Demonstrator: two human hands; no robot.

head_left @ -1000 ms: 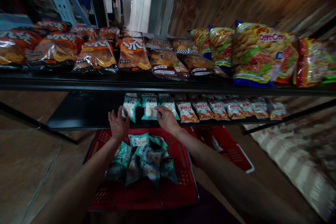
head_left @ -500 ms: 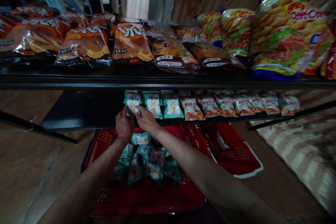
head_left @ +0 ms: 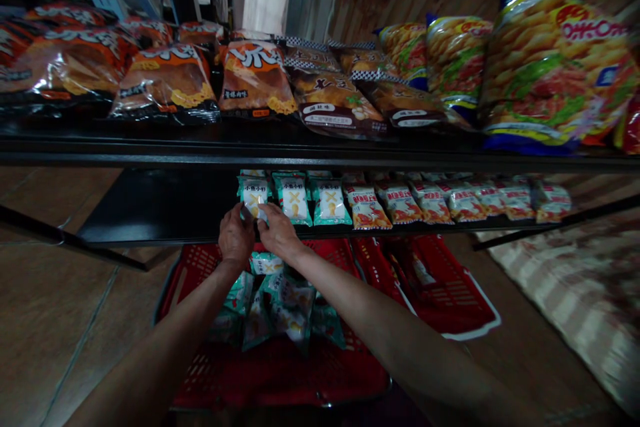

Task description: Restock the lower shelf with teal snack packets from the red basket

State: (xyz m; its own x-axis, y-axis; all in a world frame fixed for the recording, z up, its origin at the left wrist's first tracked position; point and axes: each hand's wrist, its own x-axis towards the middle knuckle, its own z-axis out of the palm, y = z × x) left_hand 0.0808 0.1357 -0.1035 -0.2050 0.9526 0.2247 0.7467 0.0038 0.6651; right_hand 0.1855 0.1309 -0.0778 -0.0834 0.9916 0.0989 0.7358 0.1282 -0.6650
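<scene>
On the lower shelf (head_left: 165, 207), a small green-and-white snack bag (head_left: 255, 191) stands at the left end of the row. My left hand (head_left: 237, 233) has its fingers closed at the bag's lower left edge. At the lower right edge, my right hand (head_left: 277, 230) pinches the same bag, partly covering its front. Two like green bags, one of them the middle bag (head_left: 293, 199), stand just to its right. Below my hands, a red basket (head_left: 350, 367) holds several more green snack bags (head_left: 290, 310) in a loose heap.
White-and-orange bags (head_left: 369, 205) continue the lower row rightward. Above, the upper shelf (head_left: 250, 159) carries large orange chip bags (head_left: 257, 80), brown bags (head_left: 337, 100) and yellow-and-blue bags (head_left: 555, 73). A second red basket (head_left: 450, 293) sits to the right, beside a striped cloth (head_left: 560, 293).
The view has shifted very slightly. Both hands stay at the leftmost green bag, with the right fingers a little lower on its front.
</scene>
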